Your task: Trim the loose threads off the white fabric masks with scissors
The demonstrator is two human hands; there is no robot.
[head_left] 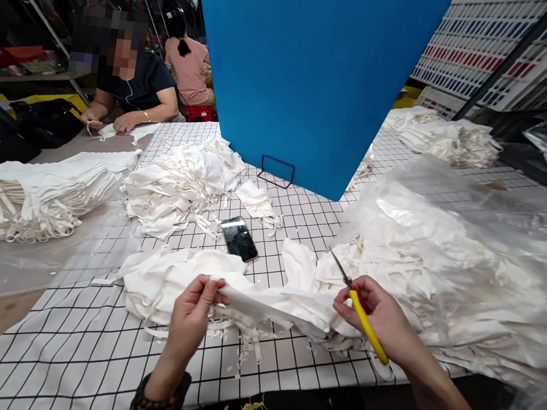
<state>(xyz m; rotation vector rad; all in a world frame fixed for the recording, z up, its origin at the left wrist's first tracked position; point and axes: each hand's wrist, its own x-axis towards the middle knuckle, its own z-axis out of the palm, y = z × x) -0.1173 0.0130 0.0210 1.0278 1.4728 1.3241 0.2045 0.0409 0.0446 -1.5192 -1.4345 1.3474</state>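
My left hand (197,306) pinches the edge of a white fabric piece (260,307), which stretches across to the right. In my right hand (377,313) are scissors (362,321) with yellow handles, their blades pointing up and left. The right fingertips meet near the far end of the same fabric; whether they grip it too I cannot tell. Under and behind the cloth lies a loose heap of white fabric pieces (168,278) with thin straps. Small white scraps dot the grid-patterned tablecloth (97,356) below my hands.
A phone (239,238) lies beyond my hands. Behind it stands a tall blue board (311,69). White fabric piles (181,179) and a neat stack (37,194) are at left, a plastic bag of fabric (473,258) at right. A co-worker (132,85) handles white cloth at far left.
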